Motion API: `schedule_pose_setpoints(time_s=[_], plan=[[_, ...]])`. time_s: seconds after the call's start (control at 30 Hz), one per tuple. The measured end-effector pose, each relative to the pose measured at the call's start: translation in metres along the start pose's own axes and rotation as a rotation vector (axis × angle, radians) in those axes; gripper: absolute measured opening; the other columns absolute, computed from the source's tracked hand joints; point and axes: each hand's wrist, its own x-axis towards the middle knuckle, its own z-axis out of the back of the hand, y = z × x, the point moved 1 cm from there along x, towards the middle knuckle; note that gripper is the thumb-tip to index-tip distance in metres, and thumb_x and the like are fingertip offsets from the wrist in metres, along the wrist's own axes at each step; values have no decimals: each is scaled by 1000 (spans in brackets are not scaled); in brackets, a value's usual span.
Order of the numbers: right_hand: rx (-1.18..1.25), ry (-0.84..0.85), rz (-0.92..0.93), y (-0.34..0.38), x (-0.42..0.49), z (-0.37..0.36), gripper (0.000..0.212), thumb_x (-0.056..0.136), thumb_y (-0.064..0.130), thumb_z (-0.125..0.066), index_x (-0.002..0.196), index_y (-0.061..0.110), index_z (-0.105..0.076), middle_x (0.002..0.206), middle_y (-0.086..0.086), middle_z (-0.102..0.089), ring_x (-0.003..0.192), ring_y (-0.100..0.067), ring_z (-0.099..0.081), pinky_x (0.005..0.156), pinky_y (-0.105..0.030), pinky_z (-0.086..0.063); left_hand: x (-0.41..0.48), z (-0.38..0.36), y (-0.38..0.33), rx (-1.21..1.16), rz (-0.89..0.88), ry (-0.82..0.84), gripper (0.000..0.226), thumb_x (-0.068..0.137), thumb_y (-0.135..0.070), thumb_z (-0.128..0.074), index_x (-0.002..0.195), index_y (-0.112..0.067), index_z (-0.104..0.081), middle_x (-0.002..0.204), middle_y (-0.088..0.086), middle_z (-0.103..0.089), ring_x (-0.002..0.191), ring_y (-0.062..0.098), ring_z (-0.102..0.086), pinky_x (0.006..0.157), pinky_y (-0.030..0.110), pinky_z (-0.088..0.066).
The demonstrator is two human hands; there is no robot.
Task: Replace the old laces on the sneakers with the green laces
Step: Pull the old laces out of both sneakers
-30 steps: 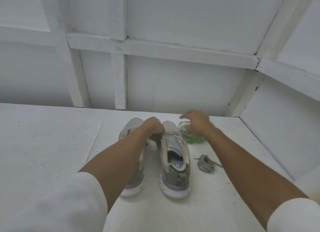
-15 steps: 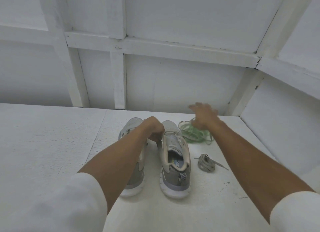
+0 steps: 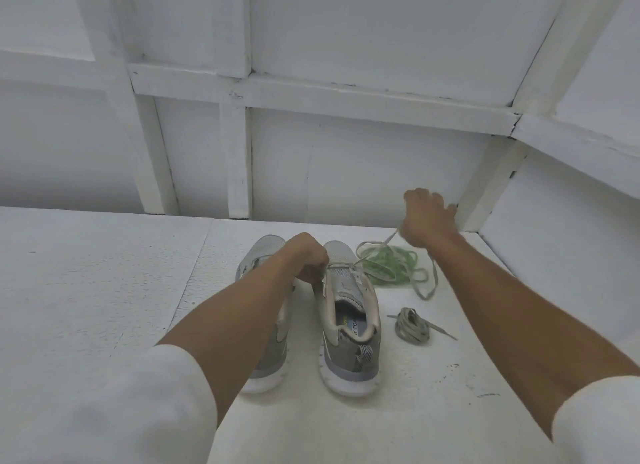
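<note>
white table [image 3: 104, 290]: right hand [image 3: 427, 221] grips old lace [image 3: 385, 243] half out of sneaker [image 3: 343, 255], left hand [image 3: 308, 259] pinches its edge; green laces [image 3: 391, 262] unused.

White plain fabric sleeves on both arms, left sleeve [image 3: 138, 411] and right sleeve [image 3: 602, 418], ending well short of left hand [image 3: 308, 259] and right hand [image 3: 424, 221], forearms bare

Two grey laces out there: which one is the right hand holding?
The loose lace running from the right sneaker's front eyelets up to the right hand, draped over the green laces. The bundled lace lies untouched beside that sneaker's heel.
</note>
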Motion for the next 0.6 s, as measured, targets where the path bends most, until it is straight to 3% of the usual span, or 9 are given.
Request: schedule_pose_setpoints(time_s=[0.1, 0.17, 0.23, 0.33, 0.47, 0.53, 0.6], plan=[[123, 118, 197, 26, -11, -24, 48, 89, 28, -59, 136, 27, -49, 144, -1, -44, 132, -27, -38, 107, -44, -36, 3, 1, 3, -15, 57, 72, 6, 86, -9, -62, 85, -3, -64, 88, 15, -72, 93, 30, -70, 88, 43, -57], [141, 215, 253, 41, -27, -43, 30, 89, 37, -62, 118, 30, -63, 132, -1, -54, 130, -25, -40, 104, -41, -37, 4, 1, 5, -24, 95, 115, 14, 86, -8, -62, 73, -3, -64, 60, 10, -69, 83, 30, -69, 89, 44, -56], [87, 208, 261, 45, -33, -48, 20, 92, 38, -59, 105, 26, -68, 118, -3, -59, 124, -25, -44, 97, -39, -37, 3, 2, 5, -26, 112, 132, 16, 86, -6, -61, 70, -3, -64, 52, 9, -66, 78, 29, -68, 90, 46, -55], [-108, 56, 203, 33, -25, -26, 23, 89, 18, -53, 108, 14, -65, 113, -6, -62, 114, -28, -53, 92, -38, -42, -1, 3, 2, -29, 109, 157, 13, 89, -6, -58, 79, -2, -65, 71, 13, -66, 78, 28, -64, 93, 44, -54], [-130, -138, -31, -6, -3, 1, 33, 86, 9, -52, 119, 8, -55, 121, -10, -54, 119, -30, -45, 99, -44, -35, 1, 0, 4, -34, 70, 148, 13, 90, -6, -57, 96, -2, -68, 83, 16, -65, 81, 29, -63, 93, 42, -54], [-97, -160, -47, -11, 0, 0, 38, 88, 8, -49, 125, 7, -50, 128, -11, -49, 123, -32, -41, 103, -47, -33, 1, 1, 4, -46, 60, 115, 12, 87, -5, -59, 96, -2, -67, 89, 17, -67, 83, 30, -66, 90, 43, -56], [31, -89, 57, 0, -5, -12, 43, 91, 15, -51, 134, 13, -44, 141, -9, -41, 132, -31, -34, 108, -50, -29, 1, 1, 3, -43, 37, 73, 10, 86, -4, -61, 96, -5, -63, 99, 17, -68, 92, 30, -68, 87, 40, -57]])
